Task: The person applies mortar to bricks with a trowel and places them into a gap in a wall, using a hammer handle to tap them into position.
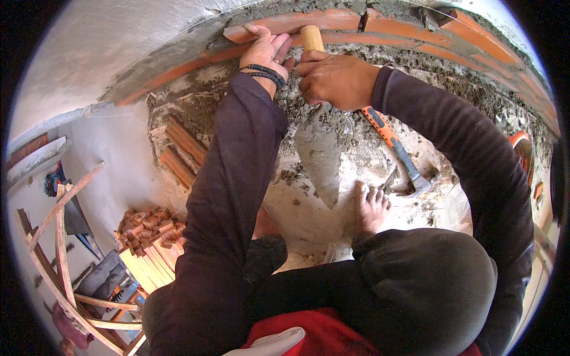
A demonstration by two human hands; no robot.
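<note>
My left hand (267, 52), palm turned up, rests against the left end of an orange brick (332, 21) in the upper row. Its thumb lies on the brick, and its fingers are stretched out. My right hand (335, 78) is wrapped round a trowel. The butt of its wooden handle (312, 38) points up at the brick's front face; whether they touch I cannot tell. The mortar-smeared blade (318, 155) hangs down toward my feet. Beside my right forearm lies a hammer (393, 142) with an orange and black grip, its head toward me.
A taut string line (199, 24) runs along the brick course. Mortar (202, 95) and rubble cover the ground below it. Two loose bricks (181, 157) lie left of my left arm, near a brick stack (148, 231). Wooden poles (59, 255) stand at the far left. My bare foot (373, 206) is beside the hammer head.
</note>
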